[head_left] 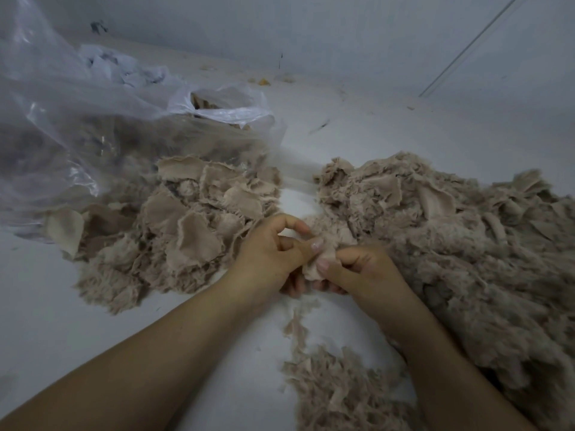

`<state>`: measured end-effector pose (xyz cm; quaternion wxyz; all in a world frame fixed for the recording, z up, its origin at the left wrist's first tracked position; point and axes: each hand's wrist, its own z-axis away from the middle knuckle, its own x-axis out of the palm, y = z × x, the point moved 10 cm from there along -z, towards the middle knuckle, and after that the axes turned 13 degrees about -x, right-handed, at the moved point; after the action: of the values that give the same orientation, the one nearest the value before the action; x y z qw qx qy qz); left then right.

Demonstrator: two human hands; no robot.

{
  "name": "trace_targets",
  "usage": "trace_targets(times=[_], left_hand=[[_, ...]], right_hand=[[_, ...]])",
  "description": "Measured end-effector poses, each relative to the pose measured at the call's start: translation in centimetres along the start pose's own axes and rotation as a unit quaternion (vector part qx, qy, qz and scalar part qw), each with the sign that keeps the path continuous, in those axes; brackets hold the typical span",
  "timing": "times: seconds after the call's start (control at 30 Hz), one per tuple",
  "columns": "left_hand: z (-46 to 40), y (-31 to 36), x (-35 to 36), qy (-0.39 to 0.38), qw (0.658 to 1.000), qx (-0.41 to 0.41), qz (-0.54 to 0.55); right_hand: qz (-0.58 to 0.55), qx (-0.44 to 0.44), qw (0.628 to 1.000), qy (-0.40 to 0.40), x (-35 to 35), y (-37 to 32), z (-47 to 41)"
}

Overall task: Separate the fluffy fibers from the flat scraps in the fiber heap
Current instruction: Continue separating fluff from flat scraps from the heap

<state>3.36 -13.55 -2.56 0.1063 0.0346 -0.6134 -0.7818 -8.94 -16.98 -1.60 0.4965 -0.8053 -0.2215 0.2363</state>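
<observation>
A big beige fiber heap [466, 250] of mixed fluff and scraps covers the right side of the white surface. To the left lies a pile of flat scraps [193, 222], fuzzy at its front edge. Between them my left hand [273, 250] and my right hand [361, 269] both pinch one small beige scrap [314, 269] at the heap's left edge, thumbs on top, fingers curled under it. A smaller clump of fluffy fibers [339, 390] lies near me, between my forearms.
A large clear plastic bag [93, 126] holding more beige material lies at the back left, its mouth touching the scrap pile. A white wall [342, 32] closes the back. Small crumbs dot the far surface [264, 80].
</observation>
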Motion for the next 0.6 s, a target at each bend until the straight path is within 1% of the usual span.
trace_targets(times=[0.07,0.13,0.17,0.2,0.23,0.27,0.3,0.33,0.43,0.47,0.6], left_hand=[[0.3,0.2,-0.2,0.007,1.000,0.019,0.012],[0.2,0.9,-2.1,0.075,0.996,0.053,-0.004],[0.3,1.5,-3.3,0.126,0.988,0.073,-0.045],[0.4,2.3,-4.4,0.180,0.972,0.095,-0.116],[0.6,3.2,-5.1,0.223,0.943,0.120,-0.218],[0.7,4.0,-5.2,0.246,0.901,0.140,-0.328],[0.7,4.4,-5.1,0.253,0.860,0.154,-0.416],[0.7,4.6,-5.1,0.253,0.828,0.159,-0.474],[0.5,5.0,-5.9,0.270,0.762,0.169,-0.564],[0.6,5.1,-6.1,0.275,0.749,0.171,-0.578],[0.8,5.4,-5.3,0.287,0.717,0.168,-0.613]], right_hand=[[-0.001,0.004,1.000,0.001,0.0,0.2,0.1],[-0.004,0.020,1.000,0.024,-0.3,0.5,0.1],[-0.005,0.029,0.998,0.048,-0.7,0.7,0.1],[-0.006,0.038,0.996,0.078,-1.2,0.9,0.1],[-0.008,0.046,0.993,0.112,-1.8,1.2,0.2],[-0.008,0.054,0.988,0.142,-2.4,1.4,0.3],[-0.010,0.061,0.984,0.168,-2.9,1.6,0.4],[-0.014,0.067,0.980,0.187,-3.3,1.8,0.6],[-0.017,0.074,0.974,0.215,-3.7,1.9,0.8],[-0.014,0.073,0.972,0.221,-3.8,1.8,0.8],[-0.019,0.075,0.967,0.241,-4.2,1.6,0.9]])
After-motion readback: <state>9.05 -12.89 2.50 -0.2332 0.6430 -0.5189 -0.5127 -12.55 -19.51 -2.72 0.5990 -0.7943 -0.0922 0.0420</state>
